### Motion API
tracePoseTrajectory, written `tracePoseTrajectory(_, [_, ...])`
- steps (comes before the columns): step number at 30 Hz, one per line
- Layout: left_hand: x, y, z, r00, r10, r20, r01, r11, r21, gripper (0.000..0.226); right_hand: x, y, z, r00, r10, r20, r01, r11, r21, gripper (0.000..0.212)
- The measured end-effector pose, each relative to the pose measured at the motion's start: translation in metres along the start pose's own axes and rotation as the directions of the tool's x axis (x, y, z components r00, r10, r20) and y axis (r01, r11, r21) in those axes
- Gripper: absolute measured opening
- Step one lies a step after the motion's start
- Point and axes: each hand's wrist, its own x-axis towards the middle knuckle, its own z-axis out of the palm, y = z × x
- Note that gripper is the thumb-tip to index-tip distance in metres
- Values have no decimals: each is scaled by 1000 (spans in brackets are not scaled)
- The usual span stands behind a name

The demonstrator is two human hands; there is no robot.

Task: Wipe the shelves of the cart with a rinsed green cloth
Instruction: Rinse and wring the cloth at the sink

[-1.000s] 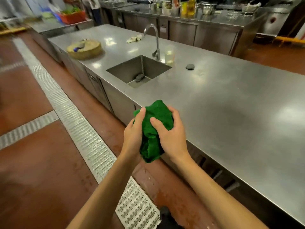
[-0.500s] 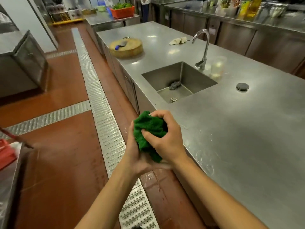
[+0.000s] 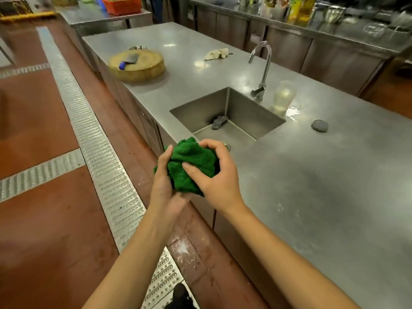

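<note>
Both hands held the green cloth (image 3: 191, 163) bunched into a tight wad between them. The left hand (image 3: 165, 188) cupped it from below and from the left, thumb lying up along the fabric. The right hand (image 3: 216, 177) curled over the top and right side, its thumb pressed into the middle of the bundle. The cloth seemed to sit above the front edge of the worktop (image 3: 323, 186), just short of the near corner of the sink (image 3: 249, 108), not over the basin itself.

The step looked like working the cloth at the sink, either rinsing it or squeezing it out; whether it was already wet could not be told. To do it well, the bundle needed to go forward, beyond the fingertips and over the basin, so that any water fell there and not on the floor below the wrists. Under the faucet (image 3: 264, 70), which stood ahead and to the right of the right hand, the wad should have been opened out, since water hardly reaches the inner folds of a ball. After that, the two hands twisting in opposite directions would wring it better than a plain squeeze, leaving it damp rather than dripping. A dark scrubber (image 3: 219, 122) lay in the basin just beyond the hands. No cart was in view, so the wiping probably lay ahead.
</note>
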Motion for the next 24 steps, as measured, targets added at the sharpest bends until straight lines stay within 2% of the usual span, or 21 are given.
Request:
tracePoseTrajectory(2, [27, 27, 1, 1000, 26, -17, -25, 1000, 17, 49, 25, 3, 19, 999, 44, -22, -44, 999, 8, 47])
tracePoseTrajectory(4, [53, 52, -1, 998, 35, -45, -32, 998, 59, 36, 50, 8, 36, 997, 71, -7, -71, 997, -34, 53])
tracePoseTrajectory(6, [77, 72, -4, 997, 46, -58, -40, 995, 96, 26, 70, 13, 50, 998, 39, 41, -34, 993, -116, 57])
tracePoseTrajectory(9, [106, 96, -11, 996, 41, -85, -33, 995, 91, 22, 92, 22, 63, 987, -131, 94, 154, 939, -307, 66])
tracePoseTrajectory(11, [124, 108, -14, 992, 9, -122, -1, 997, 72, 24, 101, 33, 68, 942, -262, 210, 327, 856, -400, 66])
tracePoseTrajectory(12, [137, 114, -15, 989, -9, -146, 18, 998, 60, 27, 107, 40, 71, 912, -283, 296, 392, 813, -431, 67])
tracePoseTrajectory(14, [161, 120, -11, 984, -38, -176, 49, 997, 57, 30, 120, 55, 76, 876, -209, 435, 439, 719, -539, 80])
tracePoseTrajectory(16, [184, 119, -2, 983, -70, -168, 81, 995, 59, 33, 139, 73, 80, 896, -87, 435, 390, 623, -679, 103])
tracePoseTrajectory(18, [204, 114, 12, 982, -86, -171, 101, 992, 82, 36, 163, 91, 83, 932, -30, 360, 306, 598, -741, 115])
tracePoseTrajectory(21, [240, 103, 33, 979, 6, -205, 28, 986, 162, 35, 206, 122, 78, 971, 14, 238, 178, 622, -762, 114])
tracePoseTrajectory(24, [278, 97, 61, 966, 147, -213, -66, 935, 349, 16, 246, 147, 65, 997, 48, 64, 19, 638, -770, 105])
